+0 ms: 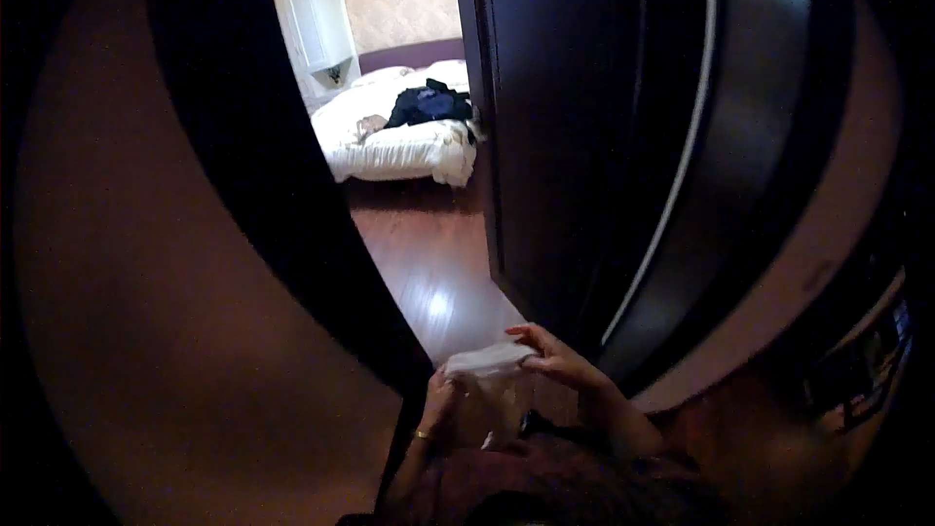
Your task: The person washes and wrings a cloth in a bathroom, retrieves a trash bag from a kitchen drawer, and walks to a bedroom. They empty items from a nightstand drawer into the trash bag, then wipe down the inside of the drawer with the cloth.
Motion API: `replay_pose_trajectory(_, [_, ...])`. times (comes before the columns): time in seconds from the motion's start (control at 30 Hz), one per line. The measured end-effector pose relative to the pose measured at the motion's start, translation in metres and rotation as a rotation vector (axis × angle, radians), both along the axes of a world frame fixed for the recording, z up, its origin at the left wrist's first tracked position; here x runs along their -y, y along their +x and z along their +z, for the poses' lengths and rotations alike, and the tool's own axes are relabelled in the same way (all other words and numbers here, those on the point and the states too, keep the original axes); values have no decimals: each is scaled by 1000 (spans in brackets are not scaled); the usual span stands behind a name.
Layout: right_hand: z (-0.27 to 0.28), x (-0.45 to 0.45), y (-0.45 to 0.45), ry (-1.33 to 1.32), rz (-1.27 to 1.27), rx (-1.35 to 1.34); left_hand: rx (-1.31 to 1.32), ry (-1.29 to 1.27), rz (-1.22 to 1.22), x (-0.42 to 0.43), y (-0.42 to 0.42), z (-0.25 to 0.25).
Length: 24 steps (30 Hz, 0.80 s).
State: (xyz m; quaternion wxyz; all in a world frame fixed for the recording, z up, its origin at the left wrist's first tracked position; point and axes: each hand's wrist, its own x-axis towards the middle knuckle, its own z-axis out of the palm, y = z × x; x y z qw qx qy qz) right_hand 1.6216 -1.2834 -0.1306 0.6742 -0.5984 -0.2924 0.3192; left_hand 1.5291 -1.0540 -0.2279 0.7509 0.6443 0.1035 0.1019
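Note:
A white, soft-looking folded piece (487, 360), perhaps cloth or paper, is held level between my two hands in front of my body. My left hand (441, 404), with a bangle at its wrist, grips the left end. At the right end, my right hand (557, 362) has its thumb and fingers closed on the edge. Something pale and see-through hangs below the white piece; its kind is too dim to make out. My dark clothing (545, 477) shows beneath.
A doorway stands ahead, with a dark door (555, 117) swung open on the right and a dark frame (234, 136) on the left. Beyond lie a wooden floor (419, 253) and a bed (390, 161) with dark clothes (429, 105) on it. Dim objects (857, 370) stand at lower right.

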Motion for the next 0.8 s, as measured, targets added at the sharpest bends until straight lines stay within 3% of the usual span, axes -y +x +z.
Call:
replay_pose_trajectory(0.1, [-2, -22, 116, -272, -30, 403, 122, -166, 178, -41, 68, -6])
replay_pose_trajectory(0.13, [-49, -41, 171, -227, -59, 416, 196, -216, 178, -49, 87, 3])
replay_pose_trajectory(0.17, [-51, -55, 206, -262, -42, 377, 270, -274, 186, -48, 107, 18])
replay_pose_trajectory(0.2, [-47, -73, 238, -303, -22, 349, 197, -192, 264, -52, 126, 32])
replay_pose_trajectory(0.27, [-44, -113, 292, -375, 69, 382, 67, -287, 371, -36, 158, 98])
replay_pose_trajectory(0.3, [-30, -127, 264, -376, 146, 442, 17, -331, 409, -29, 130, 124])
replay_pose_trajectory(0.4, [-44, -180, 269, -529, 324, 576, 145, -273, 360, -59, 147, 73])
replay_pose_trajectory(0.47, [-70, -216, 311, -548, 435, 734, 190, -192, 323, -79, 183, 80])
replay_pose_trajectory(0.5, [-71, -234, 353, -552, 473, 649, 179, -131, 329, -97, 228, 80])
replay_pose_trajectory(0.57, [-63, -277, 428, -820, 555, 572, 154, -7, 334, -133, 293, 77])
replay_pose_trajectory(0.63, [-104, -311, 498, -834, 483, 855, 140, -102, 337, -173, 339, 74])
replay_pose_trajectory(0.7, [-87, -341, 551, -1079, 450, 956, 154, -73, 375, -211, 379, 66])
replay_pose_trajectory(0.8, [-97, -373, 613, -1432, 462, 1058, 54, -135, 408, -247, 416, 117])
